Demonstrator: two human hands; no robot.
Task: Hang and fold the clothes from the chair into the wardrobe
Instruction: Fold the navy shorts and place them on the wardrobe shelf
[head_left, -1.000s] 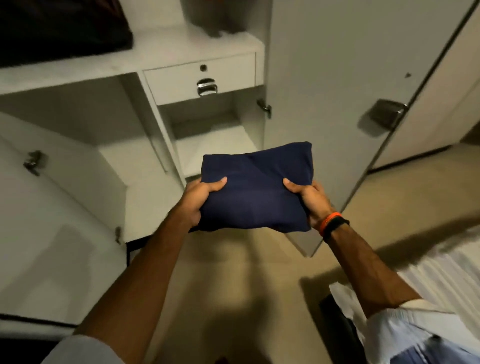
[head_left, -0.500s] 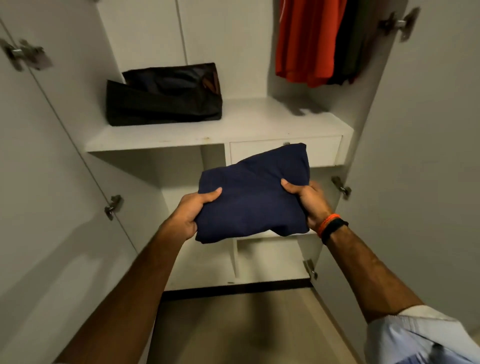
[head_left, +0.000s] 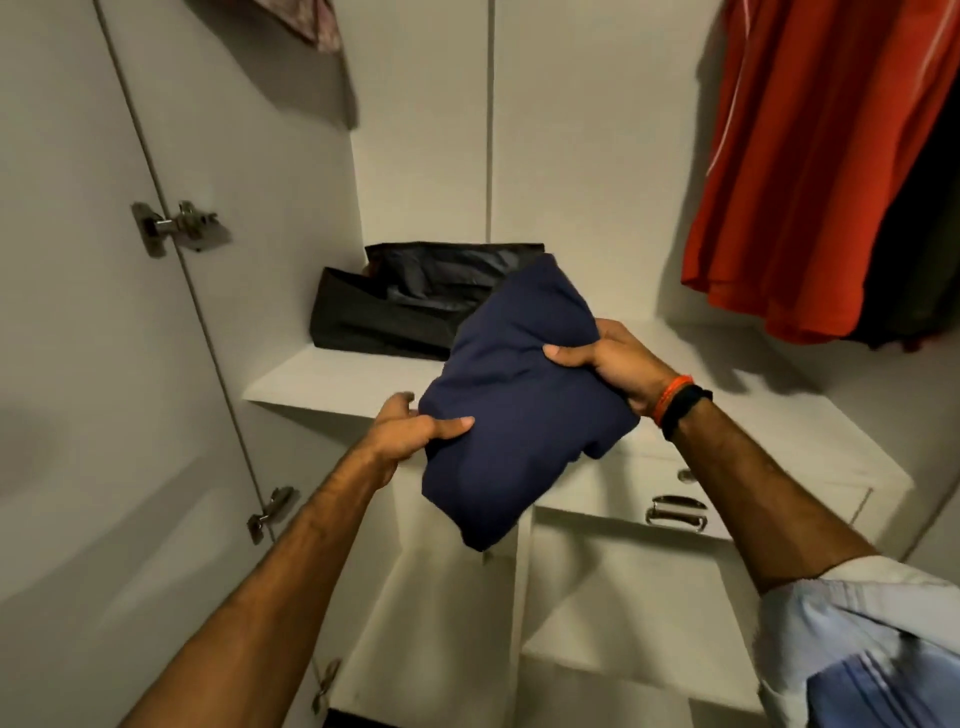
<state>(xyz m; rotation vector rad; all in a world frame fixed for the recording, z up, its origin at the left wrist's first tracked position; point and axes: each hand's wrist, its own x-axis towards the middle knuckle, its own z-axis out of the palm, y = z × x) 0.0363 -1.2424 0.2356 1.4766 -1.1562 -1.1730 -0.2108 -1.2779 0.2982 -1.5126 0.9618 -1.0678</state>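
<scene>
A folded navy garment (head_left: 514, 410) hangs in the air in front of the white wardrobe shelf (head_left: 291, 382), tilted with its far end raised. My left hand (head_left: 415, 423) grips its near left edge, thumb on top. Its right edge is held by my right hand (head_left: 608, 358), which wears orange and black wristbands. A folded black garment (head_left: 395, 306) lies at the back left of the shelf, partly hidden behind the navy one.
An orange shirt (head_left: 810, 171) and a dark garment (head_left: 924, 260) hang at the upper right. A drawer with a metal handle (head_left: 675, 512) sits under the shelf, above lower compartments (head_left: 623, 623). The open left door (head_left: 104, 364) carries hinges.
The view has lifted from the floor and lower drawer up to the shelf. Both hands have carried the navy garment up and forward toward the shelf, and it now tilts with its far end raised.
</scene>
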